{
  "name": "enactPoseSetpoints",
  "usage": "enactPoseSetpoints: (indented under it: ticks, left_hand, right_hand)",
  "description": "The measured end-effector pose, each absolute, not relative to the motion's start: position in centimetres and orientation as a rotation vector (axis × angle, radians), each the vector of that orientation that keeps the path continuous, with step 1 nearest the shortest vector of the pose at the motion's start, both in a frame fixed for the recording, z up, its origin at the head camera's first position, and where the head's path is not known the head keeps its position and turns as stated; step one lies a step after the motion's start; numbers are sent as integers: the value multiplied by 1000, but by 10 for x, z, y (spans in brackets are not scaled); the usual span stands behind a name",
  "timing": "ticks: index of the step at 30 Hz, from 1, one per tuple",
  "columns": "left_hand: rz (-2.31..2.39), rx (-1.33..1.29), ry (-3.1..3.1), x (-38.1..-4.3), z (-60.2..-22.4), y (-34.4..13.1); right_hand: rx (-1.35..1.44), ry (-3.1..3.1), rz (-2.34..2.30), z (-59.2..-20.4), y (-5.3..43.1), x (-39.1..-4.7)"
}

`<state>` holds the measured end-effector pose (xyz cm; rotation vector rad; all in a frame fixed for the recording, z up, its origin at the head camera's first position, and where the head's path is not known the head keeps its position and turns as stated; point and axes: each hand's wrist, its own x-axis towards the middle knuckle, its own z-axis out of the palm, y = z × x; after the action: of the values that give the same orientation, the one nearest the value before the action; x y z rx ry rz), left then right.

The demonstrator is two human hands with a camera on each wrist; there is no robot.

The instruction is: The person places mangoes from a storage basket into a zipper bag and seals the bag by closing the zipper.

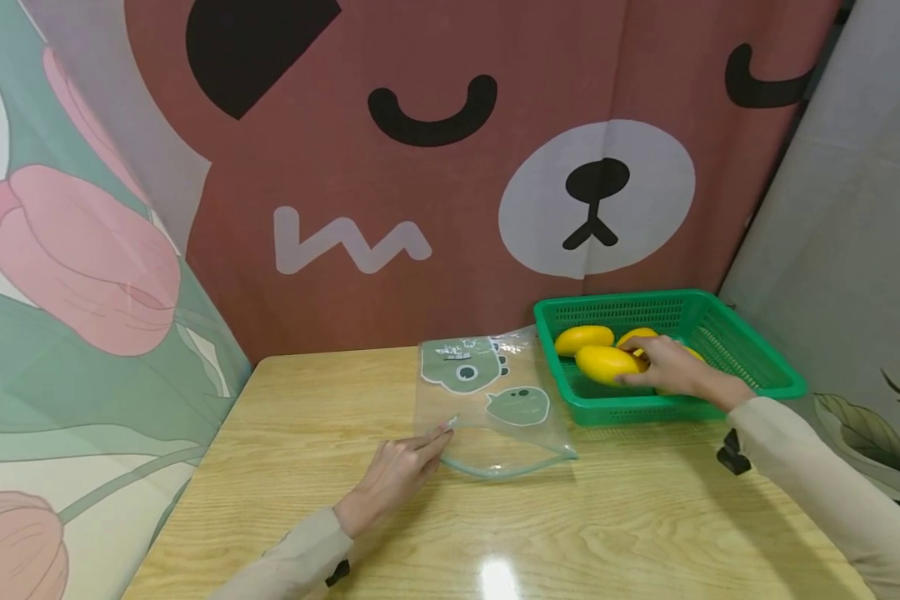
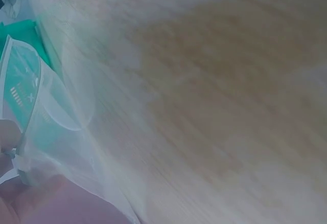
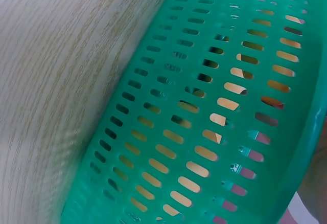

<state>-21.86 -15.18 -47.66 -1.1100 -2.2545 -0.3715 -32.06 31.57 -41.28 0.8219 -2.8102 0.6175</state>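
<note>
A clear zip bag with green dinosaur prints lies on the wooden table, its mouth bowed toward me. My left hand pinches the left end of that mouth; in the left wrist view the bag's edge rises from between the fingertips, its two sides parted. Over at the right, my right hand reaches into a green basket and grips a yellow mango, thumb at its near side and fingers over its end. Another mango sits behind it, and more yellow shows partly hidden around the hand.
The basket's slotted wall fills much of the right wrist view and hides the right hand's grasp there. Behind the table hangs a brown curtain with a bear face. A flowered curtain borders the left side.
</note>
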Motion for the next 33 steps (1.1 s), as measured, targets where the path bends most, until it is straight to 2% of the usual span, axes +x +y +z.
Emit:
enactPoseSetpoints:
  ticks: [33]
  left_hand:
    - [-430,-1102,-2295,-219,-474,-152]
  right_hand:
    - [810,-2688,593,-400,310,-306]
